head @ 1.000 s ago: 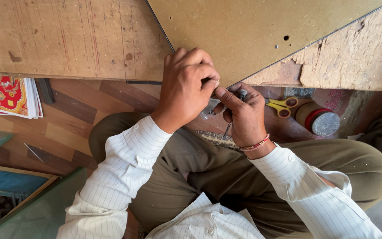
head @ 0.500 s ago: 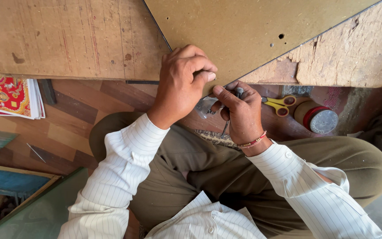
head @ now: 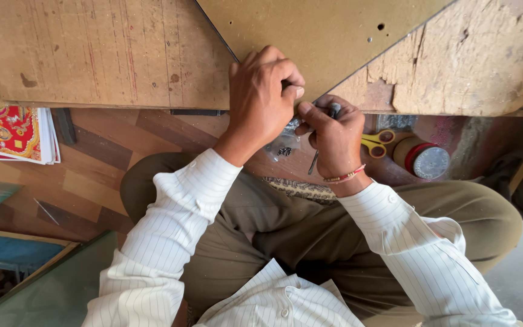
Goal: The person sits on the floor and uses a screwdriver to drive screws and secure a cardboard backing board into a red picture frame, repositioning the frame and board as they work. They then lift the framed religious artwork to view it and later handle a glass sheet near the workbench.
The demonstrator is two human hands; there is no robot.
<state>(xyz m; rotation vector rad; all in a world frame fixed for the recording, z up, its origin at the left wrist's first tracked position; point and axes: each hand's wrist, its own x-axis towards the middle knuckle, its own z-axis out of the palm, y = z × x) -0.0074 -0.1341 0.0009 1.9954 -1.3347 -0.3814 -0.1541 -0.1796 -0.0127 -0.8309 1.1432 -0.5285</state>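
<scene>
Yellow-handled scissors (head: 378, 143) lie on the floor to the right, just beside a jar with a silver lid (head: 424, 160). At the far left a stack of colourful prints (head: 8, 131) rests on the wooden floor (head: 101, 175). A pane of glass (head: 43, 290) leans at the near left.

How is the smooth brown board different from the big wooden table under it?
The brown board looks smooth and even, with a few small holes; the wooden table is scratched, stained and chipped at its right part. The board lies slanted on top, and the table sits square beneath it. The left hand rests on the board's corner, beside the right hand. Both are flat and brownish.
</scene>
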